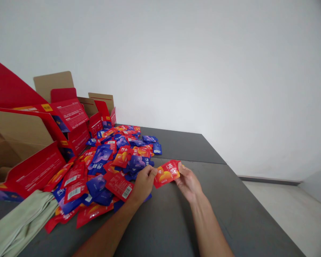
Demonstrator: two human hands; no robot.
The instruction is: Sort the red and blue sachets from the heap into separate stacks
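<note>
Between my two hands is a red packet (167,173) with orange fruit printed on it, held above the dark table (203,200). My left hand (144,181) pinches its left end between thumb and fingers. The right end is gripped by my right hand (187,180), thumb on top and fingers partly behind the packet. Just left of my left hand lies a loose pile of red packets (119,184) and blue packets (100,157), some with barcodes facing up. My left hand overlaps the pile's right edge in view.
Open red cardboard boxes (34,171) stand along the left side, more of them (104,110) farther back. A pale green sleeve or cloth (24,223) lies at the lower left. Behind the table rises a white wall (189,71). The table's right edge drops to a light floor (278,203).
</note>
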